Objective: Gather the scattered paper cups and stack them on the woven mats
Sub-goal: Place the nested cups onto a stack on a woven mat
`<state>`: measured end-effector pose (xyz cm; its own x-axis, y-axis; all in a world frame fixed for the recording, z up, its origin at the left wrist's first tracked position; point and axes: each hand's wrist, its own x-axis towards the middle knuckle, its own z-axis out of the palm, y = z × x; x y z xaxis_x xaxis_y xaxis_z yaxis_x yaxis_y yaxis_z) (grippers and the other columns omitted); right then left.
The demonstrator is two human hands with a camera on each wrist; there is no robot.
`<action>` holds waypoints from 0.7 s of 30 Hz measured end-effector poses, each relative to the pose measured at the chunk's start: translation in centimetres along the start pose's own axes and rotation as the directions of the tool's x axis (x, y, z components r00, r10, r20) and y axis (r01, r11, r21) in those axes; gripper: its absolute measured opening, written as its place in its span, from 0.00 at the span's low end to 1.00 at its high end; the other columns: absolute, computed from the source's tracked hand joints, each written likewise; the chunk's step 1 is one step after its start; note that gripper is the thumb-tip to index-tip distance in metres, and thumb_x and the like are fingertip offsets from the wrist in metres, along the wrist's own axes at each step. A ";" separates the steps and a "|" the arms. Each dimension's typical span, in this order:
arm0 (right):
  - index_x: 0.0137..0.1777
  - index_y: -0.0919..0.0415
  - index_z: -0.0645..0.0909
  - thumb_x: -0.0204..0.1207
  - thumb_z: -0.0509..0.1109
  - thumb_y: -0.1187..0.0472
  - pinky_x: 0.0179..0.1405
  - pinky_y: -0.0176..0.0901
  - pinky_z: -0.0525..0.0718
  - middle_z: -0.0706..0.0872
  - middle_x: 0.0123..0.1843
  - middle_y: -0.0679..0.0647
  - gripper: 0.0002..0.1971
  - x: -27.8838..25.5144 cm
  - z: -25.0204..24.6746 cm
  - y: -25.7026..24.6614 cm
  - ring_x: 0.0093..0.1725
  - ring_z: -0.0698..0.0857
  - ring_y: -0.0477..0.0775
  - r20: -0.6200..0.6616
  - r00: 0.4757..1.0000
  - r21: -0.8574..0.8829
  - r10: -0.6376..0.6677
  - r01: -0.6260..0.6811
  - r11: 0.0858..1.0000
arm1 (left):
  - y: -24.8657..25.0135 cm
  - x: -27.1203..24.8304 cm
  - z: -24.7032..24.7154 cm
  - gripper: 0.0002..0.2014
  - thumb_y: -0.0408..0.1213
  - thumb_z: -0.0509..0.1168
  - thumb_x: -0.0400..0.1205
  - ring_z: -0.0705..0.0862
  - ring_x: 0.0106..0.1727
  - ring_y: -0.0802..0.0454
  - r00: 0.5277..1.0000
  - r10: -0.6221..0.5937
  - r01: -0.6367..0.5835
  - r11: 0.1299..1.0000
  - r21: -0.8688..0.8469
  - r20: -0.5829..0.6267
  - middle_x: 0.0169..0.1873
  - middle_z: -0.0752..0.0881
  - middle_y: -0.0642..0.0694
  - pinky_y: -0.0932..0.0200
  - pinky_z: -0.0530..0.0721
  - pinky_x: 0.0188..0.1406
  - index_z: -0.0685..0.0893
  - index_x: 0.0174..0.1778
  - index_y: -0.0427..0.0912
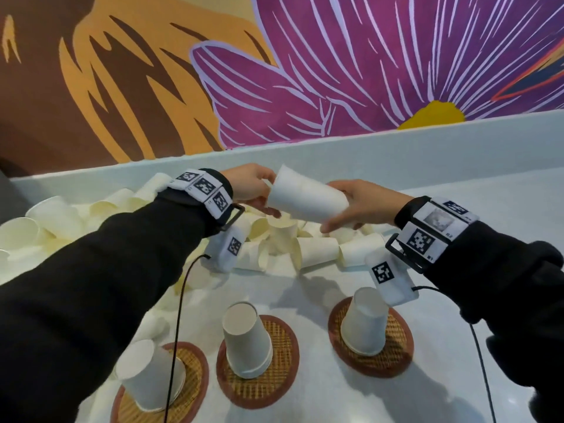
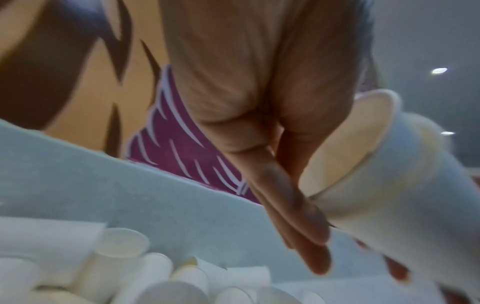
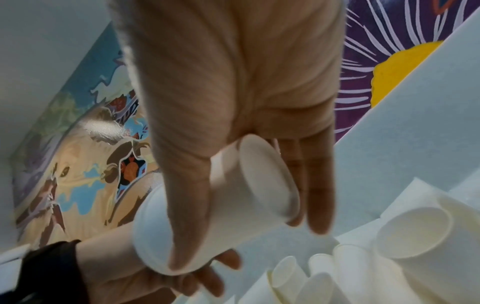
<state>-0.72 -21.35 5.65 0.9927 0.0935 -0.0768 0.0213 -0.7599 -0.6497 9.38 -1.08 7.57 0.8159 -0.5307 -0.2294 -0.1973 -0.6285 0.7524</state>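
Both hands hold one white paper cup [image 1: 306,200] sideways in the air above the loose pile. My left hand [image 1: 256,190] grips its open rim end, where a second cup seems nested inside [image 2: 363,133]. My right hand [image 1: 354,206] grips the base end [image 3: 267,179], thumb on one side, fingers [image 3: 317,195] on the other. Three round woven mats lie near me, each bearing an upside-down cup stack: the left mat [image 1: 190,398] with stack [image 1: 149,377], the middle mat [image 1: 274,389] with stack [image 1: 247,340], the right mat [image 1: 395,358] with stack [image 1: 364,322].
Several loose cups [image 1: 308,251] lie on their sides in a heap under the hands, and more [image 1: 55,218] spread to the far left. A pale raised ledge [image 1: 396,160] backs the white table, with a painted wall behind. Black cables hang from both wrists.
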 end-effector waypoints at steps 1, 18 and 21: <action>0.67 0.50 0.75 0.63 0.82 0.57 0.40 0.47 0.88 0.83 0.53 0.49 0.32 -0.1 0.0 -0.4 0.51 0.85 0.55 -0.037 0.999 0.057 -0.030 0.033 0.998 | 0.4 0.5 1.0 0.10 0.23 0.63 0.81 0.91 0.32 0.54 0.999 0.009 -0.011 0.999 0.037 0.040 0.42 0.91 0.36 0.63 0.88 0.35 0.83 0.55 0.36; 0.56 0.44 0.78 0.63 0.81 0.50 0.29 0.37 0.82 0.85 0.51 0.49 0.23 -7.5 -2.7 -0.4 0.36 0.86 0.50 0.087 0.982 -0.214 0.168 -0.146 0.966 | 0.2 4.1 7.2 0.16 0.35 0.73 0.77 0.82 0.36 0.54 0.964 -0.192 0.021 0.748 0.663 0.186 0.41 0.86 0.46 0.70 0.79 0.26 0.84 0.61 0.39; 0.60 0.44 0.75 0.61 0.82 0.51 0.39 0.46 0.88 0.82 0.53 0.50 0.28 -7.0 0.2 -0.1 0.45 0.86 0.54 0.163 0.974 -0.363 0.158 -0.090 0.927 | -0.1 5.0 8.0 0.23 0.29 0.75 0.73 0.82 0.49 0.51 0.957 -0.161 -0.066 0.688 0.722 0.241 0.61 0.84 0.46 0.68 0.80 0.36 0.83 0.65 0.44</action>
<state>-7.72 -21.85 6.09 0.9507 0.0753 -0.3008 -0.0266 -0.9467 -0.3209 9.10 -8.26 1.42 0.6821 -0.5436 -0.4892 -0.5821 -0.8085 0.0868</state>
